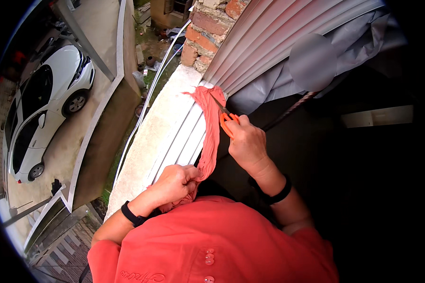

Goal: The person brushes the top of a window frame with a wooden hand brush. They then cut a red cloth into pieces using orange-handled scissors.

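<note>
A long strip of salmon-pink cloth (pixel 209 132) runs from the white ledge top down toward my body. Its lower end is bunched in my left hand (pixel 175 185), fingers closed round it. My right hand (pixel 248 144) grips a pair of scissors (pixel 229 123) by the orange handles. The dark blades point up and to the left, resting against the upper part of the cloth. How far the blades are apart is too small to tell. Black bands circle both my wrists.
The white ledge (pixel 144 146) has a grooved track. Brick wall (pixel 205 33), corrugated metal sheet (pixel 288 28) and grey tarp (pixel 269 87) stand at its far end. White cables (pixel 152 89) run along the ledge's outer side. Far below to the left, a white car (pixel 45 111) is parked beyond a wall.
</note>
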The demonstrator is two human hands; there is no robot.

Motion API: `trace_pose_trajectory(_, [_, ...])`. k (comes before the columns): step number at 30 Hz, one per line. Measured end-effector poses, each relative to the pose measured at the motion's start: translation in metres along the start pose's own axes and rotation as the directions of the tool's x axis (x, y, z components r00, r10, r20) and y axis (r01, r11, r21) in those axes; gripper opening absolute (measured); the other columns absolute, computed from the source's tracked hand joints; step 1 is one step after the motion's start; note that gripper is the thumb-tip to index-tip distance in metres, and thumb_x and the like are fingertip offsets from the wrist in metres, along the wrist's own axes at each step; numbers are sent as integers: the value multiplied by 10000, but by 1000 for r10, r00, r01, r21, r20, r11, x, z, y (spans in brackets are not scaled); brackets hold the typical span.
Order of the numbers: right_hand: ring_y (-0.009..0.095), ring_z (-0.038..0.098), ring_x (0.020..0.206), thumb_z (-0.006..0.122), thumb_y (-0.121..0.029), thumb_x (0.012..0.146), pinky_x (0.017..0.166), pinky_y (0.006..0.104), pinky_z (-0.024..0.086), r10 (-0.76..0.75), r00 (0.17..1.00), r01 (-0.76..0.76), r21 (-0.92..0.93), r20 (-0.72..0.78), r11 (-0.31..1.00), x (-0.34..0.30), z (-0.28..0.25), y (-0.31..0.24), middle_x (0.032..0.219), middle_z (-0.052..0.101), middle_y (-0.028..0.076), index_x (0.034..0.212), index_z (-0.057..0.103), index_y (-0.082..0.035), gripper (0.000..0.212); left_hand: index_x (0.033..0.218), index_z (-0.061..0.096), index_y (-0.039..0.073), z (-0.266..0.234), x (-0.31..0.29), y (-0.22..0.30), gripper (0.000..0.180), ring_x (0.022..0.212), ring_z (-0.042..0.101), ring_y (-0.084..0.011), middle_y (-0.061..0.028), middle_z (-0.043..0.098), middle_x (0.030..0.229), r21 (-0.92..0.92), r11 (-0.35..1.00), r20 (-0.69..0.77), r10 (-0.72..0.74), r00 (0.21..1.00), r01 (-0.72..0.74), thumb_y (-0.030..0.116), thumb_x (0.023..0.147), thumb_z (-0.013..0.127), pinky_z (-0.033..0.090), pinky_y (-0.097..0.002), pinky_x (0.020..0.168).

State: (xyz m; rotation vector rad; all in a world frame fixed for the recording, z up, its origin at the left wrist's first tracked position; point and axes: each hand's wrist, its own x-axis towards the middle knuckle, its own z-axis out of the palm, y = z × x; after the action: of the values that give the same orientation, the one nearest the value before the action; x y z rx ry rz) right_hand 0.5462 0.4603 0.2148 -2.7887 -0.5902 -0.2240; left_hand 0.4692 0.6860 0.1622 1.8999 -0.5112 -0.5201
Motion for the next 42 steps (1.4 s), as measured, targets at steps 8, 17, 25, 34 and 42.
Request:
trace_pose_trajectory(8, [346,657,664,633,-21,743,586,421,548,9,996,3,-133,89,991,-11,10,-24,861,589,166,871,635,-37,129,1040,674,-8,-13,-18,-8,248,778,712,-306,-178,717,853,-184,977,17,-106,994,107,15,799,625,550,-360,715])
trace_pose_trajectory(17, [365,655,663,633,-12,716,588,433,550,93,993,-76,-196,78,978,6,23,-15,880,580,195,844,622,-29,130,1160,641,18,-24,-23,-4,363,770,685,-364,-216,682,824,-109,972,-156,-225,962,210,49,798,630,537,-404,704])
trace_pose_trajectory(25, [353,654,649,653,-53,760,600,438,537,208,956,-175,-166,206,970,-21,-22,-22,870,580,183,855,640,-32,98,1015,709,-7,-46,-30,-5,300,811,710,-318,-179,717,846,-170,976,68,-129,989,139,7,725,635,550,-351,734])
trace_pose_trajectory(34, [367,645,653,697,-94,803,609,451,526,175,983,-174,-25,59,984,-16,-37,-13,901,586,170,937,659,-30,154,1059,693,24,-50,-32,0,338,818,690,-350,-177,710,873,44,979,-13,-197,980,197,62,726,649,532,-397,716])
trace_pose_trajectory(42, [306,656,653,639,-63,713,562,405,541,132,984,-100,-238,122,966,-6,-9,-16,799,610,154,833,672,-37,127,1056,680,38,-36,-31,-4,312,845,674,-354,-143,697,908,60,996,-79,-68,995,73,27,747,629,539,-406,734])
